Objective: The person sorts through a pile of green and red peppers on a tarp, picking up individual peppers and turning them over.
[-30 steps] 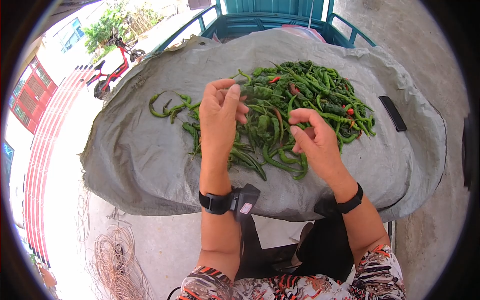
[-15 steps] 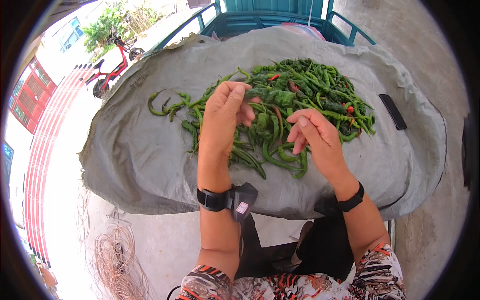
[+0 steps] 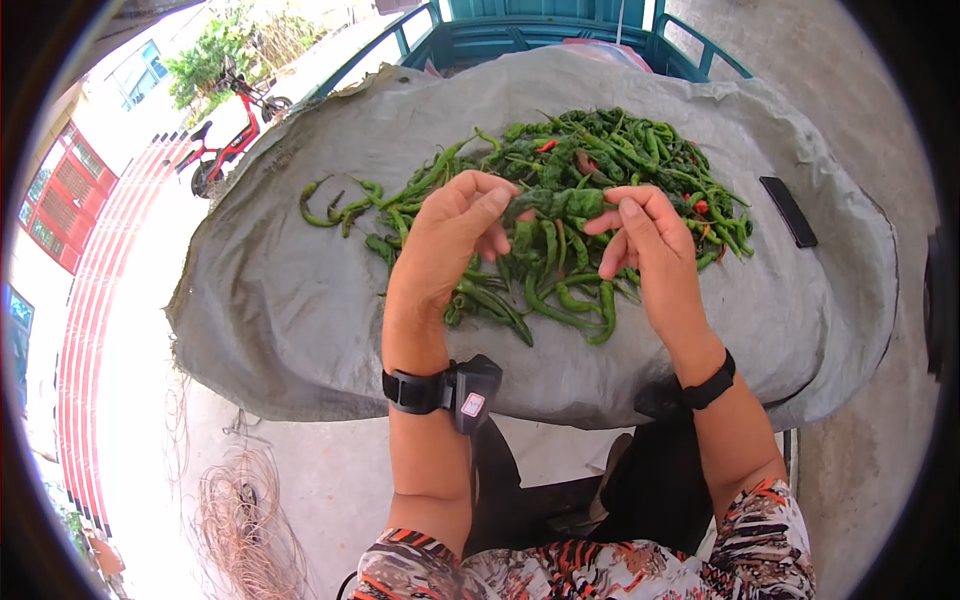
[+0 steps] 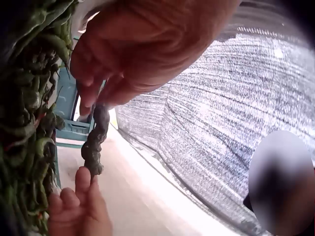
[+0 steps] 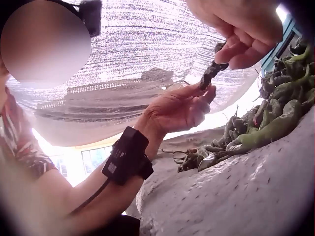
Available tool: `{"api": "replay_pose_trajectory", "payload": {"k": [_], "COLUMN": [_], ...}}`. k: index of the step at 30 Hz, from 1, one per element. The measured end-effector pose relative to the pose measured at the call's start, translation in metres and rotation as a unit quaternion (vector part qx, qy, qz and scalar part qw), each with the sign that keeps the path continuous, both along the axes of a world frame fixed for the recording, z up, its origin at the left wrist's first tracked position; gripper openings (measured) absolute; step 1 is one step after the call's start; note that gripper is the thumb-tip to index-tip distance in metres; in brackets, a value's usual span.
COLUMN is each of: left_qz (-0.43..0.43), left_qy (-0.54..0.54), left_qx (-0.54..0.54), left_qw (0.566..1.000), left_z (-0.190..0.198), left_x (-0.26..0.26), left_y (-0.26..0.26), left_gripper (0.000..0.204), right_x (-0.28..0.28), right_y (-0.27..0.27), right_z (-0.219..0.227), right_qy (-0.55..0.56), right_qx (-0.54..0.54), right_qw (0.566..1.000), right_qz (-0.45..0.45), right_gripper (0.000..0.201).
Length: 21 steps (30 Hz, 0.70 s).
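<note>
A dark green wrinkled pepper (image 3: 562, 203) is stretched level between both hands, above the pepper pile (image 3: 640, 150). My left hand (image 3: 455, 235) pinches its left end between thumb and fingers; my right hand (image 3: 652, 240) pinches the other end. In the left wrist view the same pepper (image 4: 96, 140) hangs between the left hand (image 4: 142, 49) above and the right hand (image 4: 78, 209) below. The right wrist view shows the pepper (image 5: 211, 71) with the left hand (image 5: 179, 109) at one end and the right hand (image 5: 241, 29) at the other.
The pile lies on a grey sheet (image 3: 280, 330). A few peppers (image 3: 335, 210) trail off to its left, and a black phone (image 3: 788, 212) lies to its right. Behind stands a blue cart frame (image 3: 540, 35). A tangle of cord (image 3: 245, 520) lies on the ground at lower left.
The right hand has moved up and taken hold of the pepper's right end, which was free half a second ago. The left hand keeps its grip on the other end.
</note>
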State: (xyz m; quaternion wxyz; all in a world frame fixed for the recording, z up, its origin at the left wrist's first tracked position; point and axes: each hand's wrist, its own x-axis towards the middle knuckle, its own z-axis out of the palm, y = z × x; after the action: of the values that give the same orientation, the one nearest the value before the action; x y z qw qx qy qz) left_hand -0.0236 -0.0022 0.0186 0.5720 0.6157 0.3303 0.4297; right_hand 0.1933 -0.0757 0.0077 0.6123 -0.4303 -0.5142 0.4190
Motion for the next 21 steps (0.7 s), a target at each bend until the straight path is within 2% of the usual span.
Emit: {"api": "replay_pose_trajectory", "payload": {"k": [3,6,9,12,15,18,21], "left_qz": [0.092,0.127,0.033,0.042,0.027,0.035,0.059], "left_qy": [0.168,0.311,0.484,0.568,0.573,0.552,0.507], "left_qx": [0.069,0.14,0.142,0.136,0.144,0.204,0.183], "left_qw": [0.979,0.931,0.863,0.811,0.806,0.808,0.84], "left_z": [0.001,-0.015,-0.013,-0.004,-0.01,-0.013,-0.003], "left_x": [-0.006,-0.019,-0.029,-0.023,-0.022,-0.026,-0.027], "left_y": [-0.004,-0.002,-0.01,-0.022,-0.019,-0.018,-0.021], "left_gripper": [0.023,0.033,0.039,0.043,0.041,0.035,0.028], "right_x": [-0.002,-0.007,-0.007,-0.002,-0.006,-0.009,-0.01], "right_y": [0.002,0.003,0.005,0.006,0.003,0.001,-0.001], "right_z": [-0.005,-0.006,-0.008,-0.012,-0.012,-0.011,-0.01], "right_qy": [0.013,0.008,-0.011,-0.057,-0.098,-0.118,-0.12], "right_qx": [-0.041,-0.052,-0.061,-0.081,-0.084,-0.059,-0.035], "right_qw": [0.999,0.999,0.998,0.995,0.991,0.991,0.992], "right_qz": [0.002,0.006,0.005,0.033,0.041,0.029,0.006], "right_gripper": [0.031,0.04,0.045,0.044,0.042,0.039,0.036]}}
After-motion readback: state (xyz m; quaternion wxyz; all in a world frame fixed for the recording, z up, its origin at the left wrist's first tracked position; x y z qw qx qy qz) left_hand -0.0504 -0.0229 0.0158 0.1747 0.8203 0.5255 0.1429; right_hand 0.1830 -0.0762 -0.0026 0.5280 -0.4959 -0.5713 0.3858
